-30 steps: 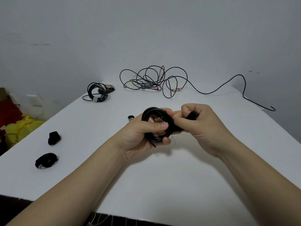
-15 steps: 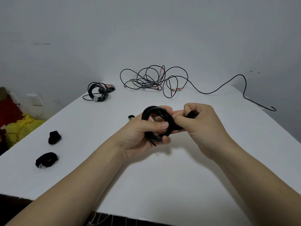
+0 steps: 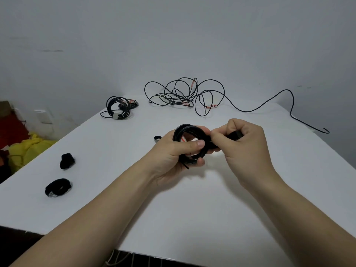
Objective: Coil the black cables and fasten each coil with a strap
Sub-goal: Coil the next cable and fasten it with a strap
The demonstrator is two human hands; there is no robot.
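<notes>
Fig. | L grip (image 3: 173, 153) curled round cable coil (image 3: 187, 129), thumb across | R grip (image 3: 244, 147) pinches black strap (image 3: 234, 135) at coil's rt edge | both above desk (image 3: 192, 209)

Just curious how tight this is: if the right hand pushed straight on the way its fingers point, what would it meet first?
Probably the cable coil that the left hand grips, at the fingertips of the right hand; depth from one view is unsure.

Coiled cable (image 3: 189, 130) glossy black plastic; strap (image 3: 235, 135) matt cloth; table (image 3: 192, 209) smooth matt white.
</notes>
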